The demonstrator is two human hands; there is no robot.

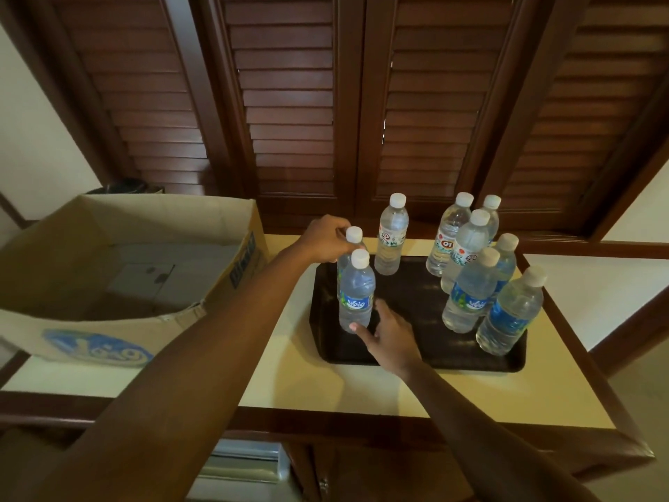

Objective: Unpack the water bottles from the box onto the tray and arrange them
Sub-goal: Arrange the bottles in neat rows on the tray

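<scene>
Counting on the tray (pixel 427 351) gave nine bottles, all upright, all white-capped. Found two at the fingers, one just beyond them, and six well to the right of the right fingertips.

Left hand (pixel 324 240): one, reached over the tray's left far corner, fingers together and pinched on the neck of the rear bottle (pixel 354 236), just under its cap. Stood directly below those fingers, touching or nearly touching that bottle: the front bottle (pixel 356 295), blue-labelled.

Right hand (pixel 392 336): one, low at the front bottle's base, fingers apart, thumb tip laid on the lower front of it, the other fingers curved round its right side. Could not tell whether gripped or only touched.

Stood just past the left fingertips, to their right: a third bottle (pixel 392 235), pale-labelled, apart from the pair.

Clustered far right of both hands: six bottles (pixel 470 295), closely packed, three blue-labelled nearer, three pale-labelled farther.

Sat left of the left forearm: one box (pixel 202 226), cardboard, flaps open, beside the tray on the same table (pixel 325 389).
</scene>
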